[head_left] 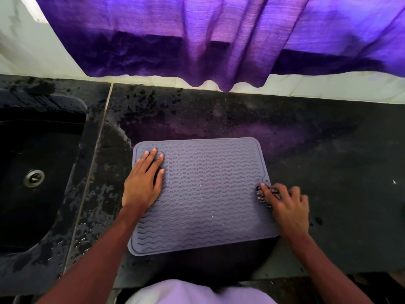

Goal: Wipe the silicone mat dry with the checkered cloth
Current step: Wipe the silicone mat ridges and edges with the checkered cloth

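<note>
The right hand (289,207) has its fingers curled round a bunched checkered cloth (263,198), pressing it onto the right edge of the silicone mat (208,194), just near of the small hole in that edge. The left hand (142,181) lies flat with straight, spread fingers on the mat's far left part. The grey, wave-ribbed mat lies on a dark, blotchy countertop (328,150). A dark sink (54,205) with a metal drain (34,177) sits to the left, and a purple curtain (197,40) hangs at the far side.
</note>
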A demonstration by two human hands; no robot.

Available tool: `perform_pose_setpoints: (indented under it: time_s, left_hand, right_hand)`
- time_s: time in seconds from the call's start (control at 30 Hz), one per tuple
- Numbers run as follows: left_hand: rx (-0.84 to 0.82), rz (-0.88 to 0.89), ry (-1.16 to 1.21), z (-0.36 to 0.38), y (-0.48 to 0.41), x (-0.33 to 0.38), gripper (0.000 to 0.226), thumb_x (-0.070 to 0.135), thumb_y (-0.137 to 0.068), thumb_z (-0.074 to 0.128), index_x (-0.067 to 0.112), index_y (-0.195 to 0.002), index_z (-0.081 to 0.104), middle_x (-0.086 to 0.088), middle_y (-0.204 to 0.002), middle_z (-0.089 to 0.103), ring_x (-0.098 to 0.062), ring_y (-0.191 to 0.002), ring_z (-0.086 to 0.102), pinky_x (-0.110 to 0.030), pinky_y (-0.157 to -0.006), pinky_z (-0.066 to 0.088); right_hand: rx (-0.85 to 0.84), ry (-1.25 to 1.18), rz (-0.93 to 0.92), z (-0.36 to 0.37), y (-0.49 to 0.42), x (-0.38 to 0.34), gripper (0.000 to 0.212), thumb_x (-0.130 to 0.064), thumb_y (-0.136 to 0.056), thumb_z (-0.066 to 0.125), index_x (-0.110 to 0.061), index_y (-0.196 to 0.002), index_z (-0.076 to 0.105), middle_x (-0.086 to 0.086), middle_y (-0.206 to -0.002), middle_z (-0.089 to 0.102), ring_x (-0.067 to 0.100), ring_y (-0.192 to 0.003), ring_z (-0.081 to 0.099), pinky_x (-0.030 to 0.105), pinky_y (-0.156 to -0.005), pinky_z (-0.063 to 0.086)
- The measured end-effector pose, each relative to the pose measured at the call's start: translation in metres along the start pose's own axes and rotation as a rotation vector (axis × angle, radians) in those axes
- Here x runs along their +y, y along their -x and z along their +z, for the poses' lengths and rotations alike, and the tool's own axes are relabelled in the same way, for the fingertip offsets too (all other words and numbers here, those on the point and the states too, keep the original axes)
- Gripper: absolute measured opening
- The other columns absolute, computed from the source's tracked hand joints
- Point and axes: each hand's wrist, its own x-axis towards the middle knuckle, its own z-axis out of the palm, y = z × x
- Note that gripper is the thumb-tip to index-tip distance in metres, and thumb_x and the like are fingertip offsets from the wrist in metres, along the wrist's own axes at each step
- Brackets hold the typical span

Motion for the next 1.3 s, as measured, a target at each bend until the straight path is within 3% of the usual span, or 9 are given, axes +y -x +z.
perform_pose_setpoints:
  time_s: [0.13,0.23,0.3,0.4,0.57,0.83,0.97,1.17,1.3]
  left_hand:
    - [-0.003,-0.011,0.000,0.000,0.000,0.002,0.052,0.040,-0.107,0.034,0.016,-0.150,0.051,-0.002,-0.160,0.041,-0.019,-0.151,0.034,-0.040,-0.120,0.035]
    - [-0.007,-0.021,0.002,-0.002,0.000,0.004,0.052,0.040,-0.106,0.034,0.016,-0.149,0.052,-0.002,-0.160,0.042,-0.020,-0.150,0.034,-0.042,-0.119,0.037]
    - [-0.014,-0.026,0.005,-0.002,0.000,0.004,0.052,0.040,-0.106,0.034,0.016,-0.149,0.052,-0.002,-0.161,0.041,-0.019,-0.150,0.034,-0.041,-0.119,0.038]
    - [-0.028,-0.027,0.005,-0.003,0.000,0.004,0.052,0.040,-0.106,0.034,0.017,-0.150,0.051,-0.001,-0.161,0.040,-0.019,-0.151,0.032,-0.041,-0.119,0.038]
    - [-0.027,-0.015,-0.008,-0.004,-0.001,0.003,0.052,0.039,-0.106,0.035,0.016,-0.149,0.052,-0.001,-0.161,0.040,-0.019,-0.150,0.033,-0.041,-0.118,0.039]
    - [-0.025,-0.003,-0.006,-0.004,0.000,0.001,0.052,0.039,-0.106,0.035,0.016,-0.150,0.051,-0.001,-0.161,0.041,-0.019,-0.150,0.034,-0.042,-0.118,0.039]
    - [-0.026,-0.002,-0.005,-0.003,0.000,0.001,0.052,0.039,-0.106,0.034,0.016,-0.150,0.051,-0.001,-0.161,0.040,-0.019,-0.151,0.033,-0.042,-0.120,0.037]
    - [-0.017,-0.014,-0.003,-0.004,0.000,0.004,0.050,0.037,-0.106,0.037,0.016,-0.149,0.051,-0.002,-0.161,0.041,-0.019,-0.150,0.034,-0.043,-0.119,0.038]
    - [-0.017,-0.029,-0.002,-0.004,0.000,0.005,0.050,0.038,-0.106,0.037,0.017,-0.149,0.052,-0.002,-0.160,0.041,-0.019,-0.150,0.034,-0.043,-0.118,0.039]
  right_hand:
    - [-0.094,-0.096,0.212,-0.009,0.002,0.007,0.048,-0.004,-0.080,0.058,-0.023,-0.124,0.065,0.008,-0.110,0.061,0.035,-0.084,0.042,0.039,-0.061,0.037]
    - [-0.125,-0.349,0.361,-0.023,0.002,-0.008,0.074,0.005,-0.060,0.071,-0.020,-0.129,0.062,0.007,-0.114,0.060,0.033,-0.085,0.042,0.038,-0.059,0.046]
    - [-0.110,-0.486,0.348,-0.036,0.002,-0.029,0.085,0.008,-0.055,0.068,-0.024,-0.133,0.058,0.002,-0.118,0.058,0.026,-0.088,0.042,0.032,-0.060,0.046]
    - [-0.055,-0.606,0.204,-0.048,-0.002,-0.078,0.084,0.008,-0.054,0.061,-0.028,-0.130,0.059,-0.003,-0.120,0.057,0.021,-0.095,0.044,0.030,-0.064,0.049]
    - [-0.049,-0.462,-0.124,-0.042,0.004,-0.141,0.054,-0.010,-0.075,0.044,-0.031,-0.122,0.062,-0.003,-0.119,0.061,0.026,-0.088,0.051,0.036,-0.065,0.046]
    - [0.123,-0.213,-0.227,-0.012,0.011,-0.080,0.040,-0.015,-0.090,0.051,-0.028,-0.127,0.060,-0.001,-0.122,0.063,0.027,-0.080,0.048,0.037,-0.065,0.036]
    - [0.066,-0.123,-0.174,-0.006,0.013,-0.027,0.044,-0.015,-0.086,0.057,-0.030,-0.128,0.059,-0.001,-0.123,0.062,0.029,-0.079,0.048,0.037,-0.064,0.036]
    - [-0.081,-0.108,0.050,-0.019,0.010,-0.003,0.044,-0.012,-0.083,0.046,-0.029,-0.117,0.069,0.000,-0.113,0.064,0.032,-0.082,0.045,0.037,-0.061,0.035]
    - [-0.143,-0.256,0.243,-0.039,0.002,-0.006,0.056,0.003,-0.061,0.076,-0.024,-0.110,0.073,0.002,-0.106,0.064,0.033,-0.085,0.043,0.036,-0.058,0.043]
